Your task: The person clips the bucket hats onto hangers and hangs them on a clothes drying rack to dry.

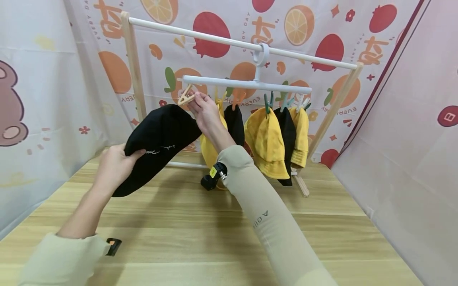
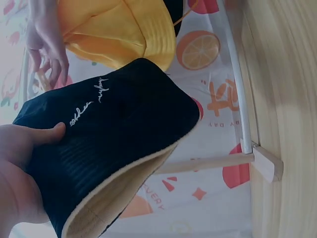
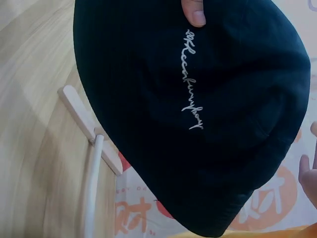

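My left hand [image 1: 113, 167] grips a black bucket hat [image 1: 161, 135] by its edge, thumb on the outer face near white script lettering. In the left wrist view, the hat's brim side shows a beige lining [image 2: 106, 198]. Up by the left end of the white hanger bar [image 1: 229, 82], my right hand [image 1: 205, 113] pinches a beige clothespin [image 1: 186, 96] that hangs there. The hat's top lies just below the clothespin, apart from it. In the right wrist view the black hat [image 3: 198, 158] covers much of the scene, and only right fingertips [image 3: 307, 173] show.
Yellow bucket hats [image 1: 266, 139] and black ones [image 1: 235, 123] hang from coloured clothespins along the bar. The hanger hooks over the white rail of a wooden rack [image 1: 134, 67] standing on the wood-grain table [image 1: 171, 238]. A fruit-print curtain [image 1: 222, 28] hangs behind.
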{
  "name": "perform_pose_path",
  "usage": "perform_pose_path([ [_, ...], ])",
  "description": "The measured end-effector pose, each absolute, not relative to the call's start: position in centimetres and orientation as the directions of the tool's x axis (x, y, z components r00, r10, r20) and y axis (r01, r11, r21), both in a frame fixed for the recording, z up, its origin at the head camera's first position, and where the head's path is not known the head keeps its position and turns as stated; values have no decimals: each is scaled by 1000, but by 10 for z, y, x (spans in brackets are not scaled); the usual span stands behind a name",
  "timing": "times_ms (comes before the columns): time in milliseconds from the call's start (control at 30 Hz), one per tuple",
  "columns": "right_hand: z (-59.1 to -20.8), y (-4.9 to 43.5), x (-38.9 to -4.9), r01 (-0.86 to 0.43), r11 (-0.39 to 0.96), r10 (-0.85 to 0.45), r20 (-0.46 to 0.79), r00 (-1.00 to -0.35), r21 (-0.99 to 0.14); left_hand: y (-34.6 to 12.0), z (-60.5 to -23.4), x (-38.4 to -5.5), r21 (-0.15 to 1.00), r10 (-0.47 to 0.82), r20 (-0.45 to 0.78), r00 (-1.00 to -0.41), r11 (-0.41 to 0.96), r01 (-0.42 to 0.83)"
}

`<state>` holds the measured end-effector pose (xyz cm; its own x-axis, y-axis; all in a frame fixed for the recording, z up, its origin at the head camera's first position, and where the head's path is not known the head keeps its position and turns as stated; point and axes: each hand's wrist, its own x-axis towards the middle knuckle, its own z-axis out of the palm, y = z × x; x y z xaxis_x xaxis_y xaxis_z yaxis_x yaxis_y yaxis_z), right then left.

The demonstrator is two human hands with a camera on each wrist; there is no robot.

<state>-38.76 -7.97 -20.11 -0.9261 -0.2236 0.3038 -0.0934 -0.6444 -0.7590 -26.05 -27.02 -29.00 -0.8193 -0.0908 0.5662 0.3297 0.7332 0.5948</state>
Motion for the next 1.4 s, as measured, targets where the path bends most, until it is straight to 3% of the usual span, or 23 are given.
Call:
perform_pose_path([
  [433, -211, -65, -391, -56, -622, -260, 274, -926, -781, -243, -287, -267, 475, -9, 634, -773, 793, 380],
  [967, -212, -61, -389, -180, -481, -173, 294, -940, -858, -226, -287, -269, 435, 71, 585, -808, 813, 386],
  [1400, -211, -58, -383, -220, -487, -160, 334, -929, -846, -215, -271, -275, 448, 47, 573, -818, 818, 361],
])
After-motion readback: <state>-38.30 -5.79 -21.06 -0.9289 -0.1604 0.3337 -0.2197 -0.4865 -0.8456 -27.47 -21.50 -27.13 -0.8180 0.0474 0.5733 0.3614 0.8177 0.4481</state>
